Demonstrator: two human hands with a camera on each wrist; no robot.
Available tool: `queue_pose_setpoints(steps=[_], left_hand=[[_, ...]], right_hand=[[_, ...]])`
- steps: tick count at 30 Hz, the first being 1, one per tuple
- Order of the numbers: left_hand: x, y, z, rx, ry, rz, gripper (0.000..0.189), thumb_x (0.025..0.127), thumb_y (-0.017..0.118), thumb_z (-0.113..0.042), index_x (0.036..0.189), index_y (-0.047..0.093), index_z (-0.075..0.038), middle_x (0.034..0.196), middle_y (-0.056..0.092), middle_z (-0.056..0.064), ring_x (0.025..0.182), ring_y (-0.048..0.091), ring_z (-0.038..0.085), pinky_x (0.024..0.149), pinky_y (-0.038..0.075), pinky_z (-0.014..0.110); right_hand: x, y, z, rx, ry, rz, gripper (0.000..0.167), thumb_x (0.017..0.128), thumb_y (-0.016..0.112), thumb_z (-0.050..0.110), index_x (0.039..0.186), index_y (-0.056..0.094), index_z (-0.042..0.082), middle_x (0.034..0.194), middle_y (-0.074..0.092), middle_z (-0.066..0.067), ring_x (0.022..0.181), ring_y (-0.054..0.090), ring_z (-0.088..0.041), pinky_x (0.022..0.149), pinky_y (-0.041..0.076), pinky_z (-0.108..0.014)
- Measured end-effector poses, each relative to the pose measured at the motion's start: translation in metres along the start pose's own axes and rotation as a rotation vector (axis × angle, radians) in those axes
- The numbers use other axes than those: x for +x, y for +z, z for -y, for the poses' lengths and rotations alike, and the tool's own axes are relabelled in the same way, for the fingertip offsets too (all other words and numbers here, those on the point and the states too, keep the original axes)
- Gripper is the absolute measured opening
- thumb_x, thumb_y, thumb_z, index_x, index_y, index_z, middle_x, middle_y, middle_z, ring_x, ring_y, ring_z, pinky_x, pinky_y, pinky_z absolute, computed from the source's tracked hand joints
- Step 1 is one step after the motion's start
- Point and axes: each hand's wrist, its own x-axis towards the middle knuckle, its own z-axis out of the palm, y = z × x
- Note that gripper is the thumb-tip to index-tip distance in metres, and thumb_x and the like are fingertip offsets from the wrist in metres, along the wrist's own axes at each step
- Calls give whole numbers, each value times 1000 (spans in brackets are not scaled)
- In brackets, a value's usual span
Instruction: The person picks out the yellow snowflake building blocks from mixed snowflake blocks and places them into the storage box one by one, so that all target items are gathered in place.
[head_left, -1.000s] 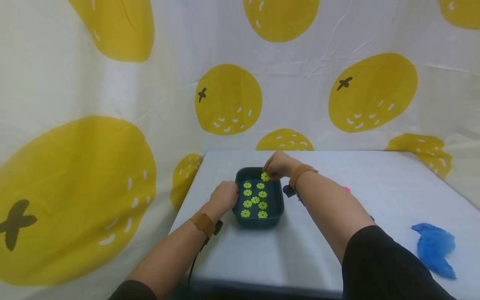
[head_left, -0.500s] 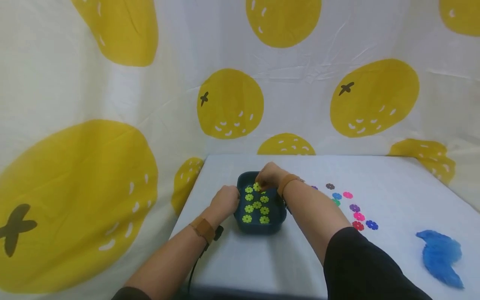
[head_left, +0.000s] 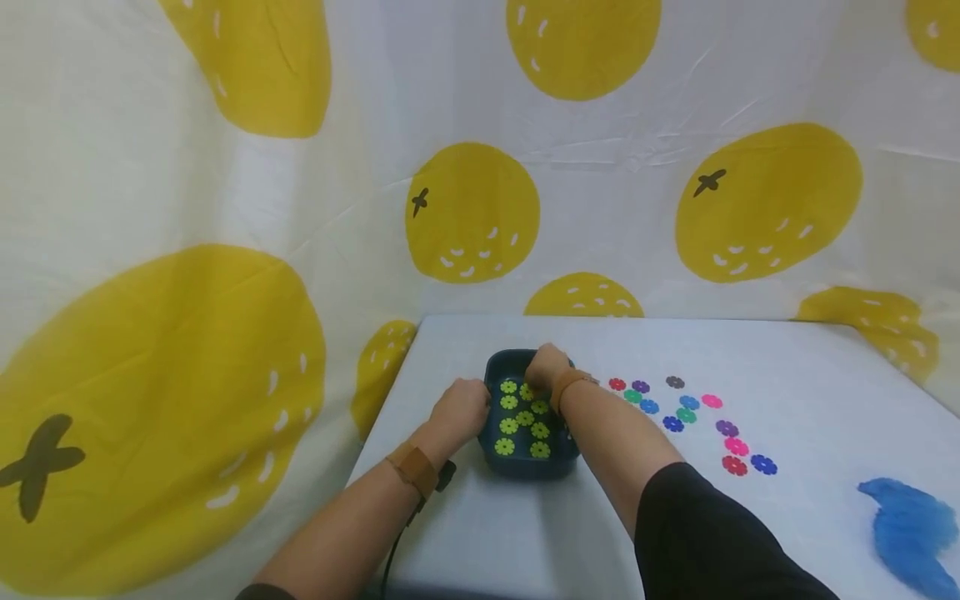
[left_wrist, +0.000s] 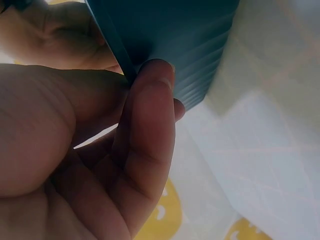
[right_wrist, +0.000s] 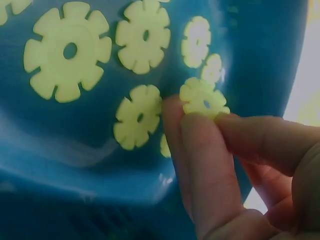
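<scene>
A dark teal rectangular tub (head_left: 528,471) stands on the white table, with several yellow-green notched discs (head_left: 540,450) laid in it roughly in two columns. My left hand (head_left: 462,408) grips its left rim; the left wrist view shows thumb and fingers (left_wrist: 155,120) pinching the wall. Over the tub's far part is my right hand (head_left: 547,368). Between thumb and fingers it pinches one yellow-green notched disc (right_wrist: 197,97) with a hole at its centre, seen close above the tub floor in the right wrist view. That hand hides the tub's far right corner.
To the right, several loose notched discs lie scattered, among them a red disc (head_left: 735,465), a dark blue disc (head_left: 763,464) and a grey disc (head_left: 675,382). A crumpled blue cloth-like piece (head_left: 913,533) lies at the far right. Behind the table hangs a fruit-print curtain (head_left: 600,208).
My right hand has moved down into the far part of the tub with the disc, uncovering the coloured discs on the right. My left hand keeps its grip on the rim.
</scene>
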Motion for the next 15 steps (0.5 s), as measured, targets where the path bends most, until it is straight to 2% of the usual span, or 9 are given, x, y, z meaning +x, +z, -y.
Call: queue_pose_setpoints(steps=[8,15], left_hand=[[-2,2,0,-24,-6,16,21,103,59,-8,87,73,-5,71,60,5,64,56,17,57,48,27],[-3,1,0,-30,3,4,23,102,59,-7,83,72,-5,69,60,5,62,55,17,56,46,27]], right_hand=[[8,15,-8,-30,-18,-31,27,91,68,-1,116,61,-6,98,64,-20,80,65,-32,53,55,-34],[8,17,-5,-85,-42,-55,33,96,64,4,128,59,-7,110,65,-20,90,63,-31,70,56,-39]])
